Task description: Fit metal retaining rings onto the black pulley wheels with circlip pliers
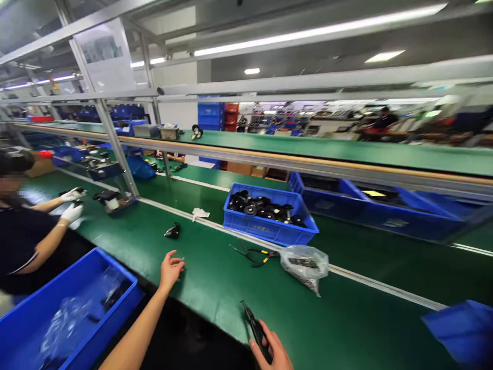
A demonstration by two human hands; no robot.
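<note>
My left hand (171, 270) is over the green bench (215, 288), thumb and fingers pinched together at a tiny thing too small to make out. Just beyond it lies a small black part (173, 230) with a shiny tip. Near the bench's front edge my right hand (272, 349) is wrapped round a pair of black pliers (252, 321), whose jaws point up and to the left. Farther back lie pliers with yellow and black handles (265, 256), beside a clear plastic bag (304, 264) of small metal pieces.
A blue crate (265, 231) of black round parts stands behind the bag. Another blue bin (131, 288) with plastic bags is at lower left. A co-worker in white gloves (72, 205) works at the left. Overhead runs a shelf (308, 149); blue bins (385, 210) stand beneath it.
</note>
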